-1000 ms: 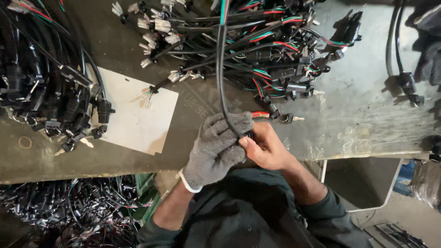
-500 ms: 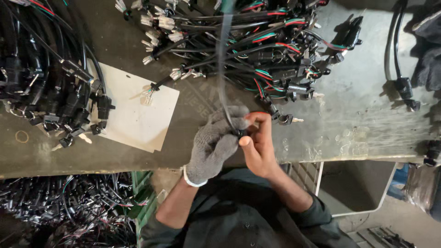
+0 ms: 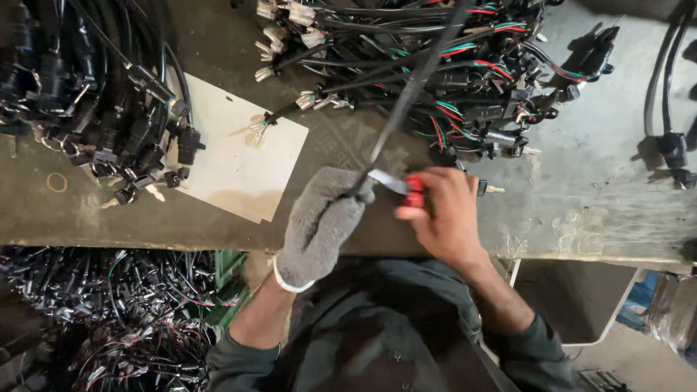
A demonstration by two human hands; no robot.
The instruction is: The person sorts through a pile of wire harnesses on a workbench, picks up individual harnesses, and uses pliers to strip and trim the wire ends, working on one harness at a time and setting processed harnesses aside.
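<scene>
My left hand (image 3: 319, 221), in a grey knitted glove, grips a long black cable (image 3: 410, 91) that rises up and to the right over the workbench (image 3: 581, 210). My right hand (image 3: 446, 218) is bare and sits just right of the glove. It pinches a small red thing (image 3: 414, 190), blurred by motion. A pale grey strip (image 3: 388, 181) stretches from that red thing to the cable at the glove's fingertips. Both hands hover over the bench's front edge.
A tangle of black wire harnesses (image 3: 450, 65) with red and green wires and white plugs lies behind the hands. Black connectors (image 3: 87, 109) are heaped at the left beside a white sheet (image 3: 239, 160). More wires (image 3: 109, 312) and a green crate (image 3: 229, 272) sit below the bench. Two black leads (image 3: 671, 141) lie at the right.
The black cable has swung from upright to leaning right. My right hand has moved right, away from the glove, and the grey strip now shows between them.
</scene>
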